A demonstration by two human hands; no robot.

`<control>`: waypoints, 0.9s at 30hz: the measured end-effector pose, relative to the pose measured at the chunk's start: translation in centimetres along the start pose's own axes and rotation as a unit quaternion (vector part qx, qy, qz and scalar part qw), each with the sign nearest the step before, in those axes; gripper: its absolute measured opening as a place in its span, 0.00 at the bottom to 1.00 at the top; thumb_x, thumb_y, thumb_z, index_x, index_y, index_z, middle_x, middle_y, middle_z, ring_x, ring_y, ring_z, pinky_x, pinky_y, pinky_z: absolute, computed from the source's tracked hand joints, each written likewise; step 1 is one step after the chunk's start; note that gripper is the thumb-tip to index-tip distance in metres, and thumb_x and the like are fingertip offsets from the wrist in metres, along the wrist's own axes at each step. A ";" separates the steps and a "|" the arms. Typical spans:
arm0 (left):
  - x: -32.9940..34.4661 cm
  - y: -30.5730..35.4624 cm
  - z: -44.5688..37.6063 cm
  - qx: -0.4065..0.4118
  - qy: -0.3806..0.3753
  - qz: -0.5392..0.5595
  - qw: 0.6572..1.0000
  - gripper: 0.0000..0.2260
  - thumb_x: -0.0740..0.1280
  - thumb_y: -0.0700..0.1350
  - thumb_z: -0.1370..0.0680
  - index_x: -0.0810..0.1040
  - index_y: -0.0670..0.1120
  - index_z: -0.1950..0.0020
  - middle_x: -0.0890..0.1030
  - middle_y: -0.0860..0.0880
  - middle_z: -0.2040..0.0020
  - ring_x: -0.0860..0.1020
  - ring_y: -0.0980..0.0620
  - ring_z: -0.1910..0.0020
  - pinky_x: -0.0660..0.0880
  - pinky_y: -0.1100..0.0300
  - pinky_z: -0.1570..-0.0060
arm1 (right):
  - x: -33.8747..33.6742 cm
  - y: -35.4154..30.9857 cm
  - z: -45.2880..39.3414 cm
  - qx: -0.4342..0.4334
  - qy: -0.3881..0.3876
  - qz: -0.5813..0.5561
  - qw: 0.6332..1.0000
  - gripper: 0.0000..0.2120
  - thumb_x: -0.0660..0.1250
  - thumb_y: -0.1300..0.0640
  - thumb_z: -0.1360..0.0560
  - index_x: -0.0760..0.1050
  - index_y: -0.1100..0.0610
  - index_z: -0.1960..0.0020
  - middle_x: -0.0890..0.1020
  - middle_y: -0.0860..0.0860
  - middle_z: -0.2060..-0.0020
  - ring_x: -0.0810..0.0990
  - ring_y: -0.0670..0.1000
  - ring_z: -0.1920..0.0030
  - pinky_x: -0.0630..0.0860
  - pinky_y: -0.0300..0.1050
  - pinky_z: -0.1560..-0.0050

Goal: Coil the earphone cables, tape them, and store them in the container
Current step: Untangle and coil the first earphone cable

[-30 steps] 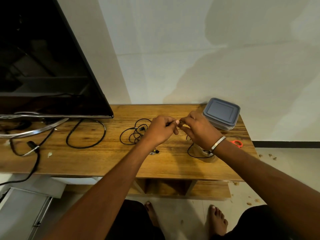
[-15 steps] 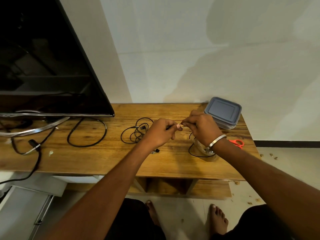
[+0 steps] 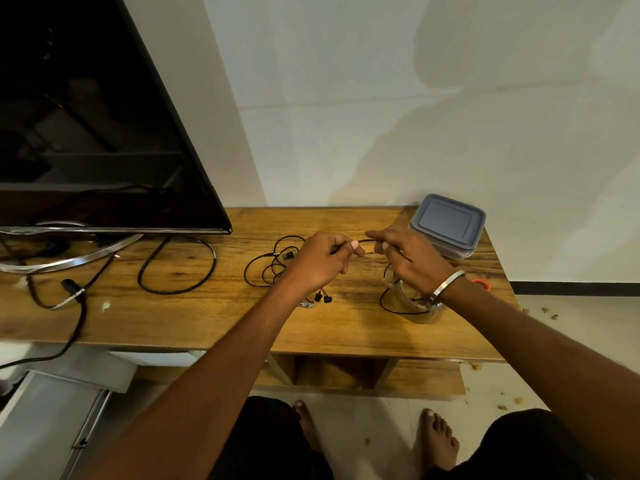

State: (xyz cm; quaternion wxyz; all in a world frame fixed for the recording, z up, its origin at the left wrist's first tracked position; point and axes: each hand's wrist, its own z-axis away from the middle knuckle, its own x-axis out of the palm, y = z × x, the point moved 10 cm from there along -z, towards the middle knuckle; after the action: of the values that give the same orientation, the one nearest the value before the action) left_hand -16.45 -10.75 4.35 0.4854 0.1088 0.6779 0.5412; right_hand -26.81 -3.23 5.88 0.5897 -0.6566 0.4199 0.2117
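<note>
Head view looks down on a wooden surface (image 3: 194,317) where both hands work above its middle: the left hand (image 3: 320,261) and the right hand (image 3: 410,258) each pinch a thin black earphone cable (image 3: 367,240) stretched taut between them, its slack looping down beside a clear tape roll (image 3: 417,306) under the right wrist. More black earphone cables (image 3: 268,268) lie tangled left of the left hand. A grey-lidded container (image 3: 446,225), closed, sits at the far right corner, and orange scissors (image 3: 481,284) peek out behind the right forearm
</note>
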 end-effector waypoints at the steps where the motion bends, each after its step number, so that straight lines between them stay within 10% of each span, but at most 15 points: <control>1: -0.1 0.1 -0.1 -0.001 0.005 -0.002 1.000 0.12 0.61 0.47 0.18 0.83 0.45 0.48 0.75 0.51 0.71 0.67 0.64 0.81 0.61 0.73 0.77 | 0.1 -0.2 0.0 -0.004 -0.004 -0.015 1.000 0.19 0.55 0.58 0.23 0.74 0.57 0.36 0.79 0.49 0.55 0.76 0.46 0.54 0.68 0.36 0.55; 11: -0.7 -0.1 0.1 -0.007 0.016 0.001 1.000 0.11 0.61 0.45 0.18 0.83 0.44 0.49 0.75 0.49 0.71 0.68 0.64 0.81 0.62 0.73 0.78 | 1.3 0.9 0.2 0.135 -0.041 -0.381 0.914 0.20 0.58 0.47 0.23 0.75 0.57 0.39 0.82 0.56 0.58 0.82 0.54 0.59 0.80 0.50 0.53; 18: 0.5 -0.2 0.0 0.002 -0.030 -0.027 0.999 0.12 0.61 0.49 0.18 0.83 0.49 0.53 0.77 0.53 0.72 0.70 0.57 0.74 0.68 0.62 0.69 | 0.8 -1.0 -0.6 0.014 -0.021 -0.039 0.999 0.08 0.64 0.57 0.23 0.80 0.55 0.48 0.80 0.46 0.71 0.78 0.41 0.71 0.72 0.29 0.66; 27: 0.1 -0.8 0.5 -0.011 -0.043 0.037 0.998 0.12 0.60 0.46 0.17 0.82 0.43 0.50 0.75 0.50 0.72 0.72 0.58 0.77 0.71 0.62 0.69 | -3.1 1.7 0.3 0.099 0.127 0.029 0.987 0.08 0.63 0.62 0.23 0.82 0.60 0.51 0.84 0.54 0.61 0.79 0.50 0.63 0.73 0.40 0.59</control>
State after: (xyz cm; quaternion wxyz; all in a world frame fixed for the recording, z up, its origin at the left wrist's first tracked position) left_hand -15.80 -10.63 3.63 0.4945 0.1518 0.6460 0.5613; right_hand -29.81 -1.93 7.19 0.5874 -0.6038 0.5292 0.1015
